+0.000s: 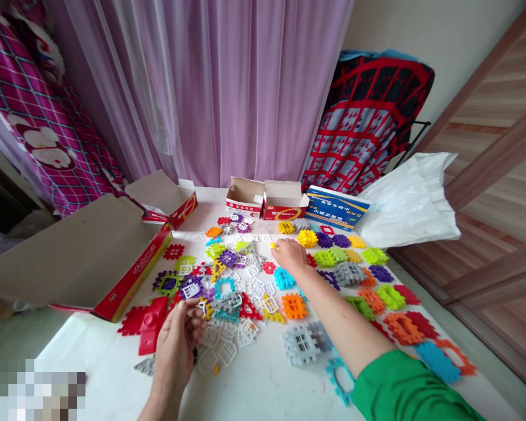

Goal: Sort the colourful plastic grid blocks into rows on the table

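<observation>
My left hand is raised at the front left of the white table, beside a red plastic piece; its fingers are curled, and whether they hold anything is unclear. Farther back, my right hand reaches over the pieces, with a small yellow piece at its fingertips. Below that hand lies a turquoise block, and an orange block is nearer the front. White lattice window pieces lie in a loose heap in the middle. A grey block rests left of my right forearm.
Open red boxes stand at the left and back. A blue box and white bag are at the back right. Several colored blocks cover the right side, including a blue one. A pink curtain hangs behind.
</observation>
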`<state>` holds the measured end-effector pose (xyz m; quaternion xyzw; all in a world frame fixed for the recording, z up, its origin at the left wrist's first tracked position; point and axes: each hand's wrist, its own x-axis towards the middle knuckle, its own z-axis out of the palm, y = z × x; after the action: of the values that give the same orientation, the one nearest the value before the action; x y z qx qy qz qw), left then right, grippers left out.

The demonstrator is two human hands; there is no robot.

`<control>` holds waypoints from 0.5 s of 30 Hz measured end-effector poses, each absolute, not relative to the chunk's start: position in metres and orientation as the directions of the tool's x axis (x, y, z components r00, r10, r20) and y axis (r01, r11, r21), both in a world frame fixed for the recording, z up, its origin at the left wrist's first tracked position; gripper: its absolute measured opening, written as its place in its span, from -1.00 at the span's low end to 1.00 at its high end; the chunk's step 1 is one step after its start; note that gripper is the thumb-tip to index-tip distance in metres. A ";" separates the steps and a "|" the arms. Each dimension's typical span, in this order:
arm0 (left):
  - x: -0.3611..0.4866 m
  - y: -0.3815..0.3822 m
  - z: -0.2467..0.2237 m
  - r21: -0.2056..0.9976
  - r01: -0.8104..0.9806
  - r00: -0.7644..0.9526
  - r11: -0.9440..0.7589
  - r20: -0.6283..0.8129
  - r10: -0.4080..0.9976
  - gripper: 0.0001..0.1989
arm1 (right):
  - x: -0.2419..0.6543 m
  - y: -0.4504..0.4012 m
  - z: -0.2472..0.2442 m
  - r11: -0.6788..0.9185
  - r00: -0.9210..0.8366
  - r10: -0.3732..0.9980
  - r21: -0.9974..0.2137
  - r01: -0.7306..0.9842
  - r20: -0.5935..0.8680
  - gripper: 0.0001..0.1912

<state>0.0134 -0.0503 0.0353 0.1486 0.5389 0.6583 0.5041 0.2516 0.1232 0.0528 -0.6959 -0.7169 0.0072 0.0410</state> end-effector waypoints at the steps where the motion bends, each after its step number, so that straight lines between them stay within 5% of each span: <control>1: 0.013 -0.051 0.035 0.857 -0.508 -0.446 0.088 -0.350 0.824 -0.46 | 0.245 0.123 0.055 0.108 -0.103 0.993 -0.090 0.990 0.053 -0.69; 8: 0.012 -0.051 0.037 0.842 -0.533 -0.440 0.082 -0.358 0.823 -0.43 | 0.185 0.118 0.054 0.599 -0.593 0.800 -0.167 0.783 0.090 -0.53; 15: 0.012 -0.050 0.035 0.838 -0.540 -0.427 0.077 -0.353 0.832 -0.42 | 0.163 0.115 0.043 0.620 -0.615 0.784 -0.106 0.777 0.077 -0.76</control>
<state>0.0120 -0.0503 0.0350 0.1400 0.5216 0.6646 0.5164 0.1635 0.1150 0.0426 -0.4347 -0.8982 0.0312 0.0577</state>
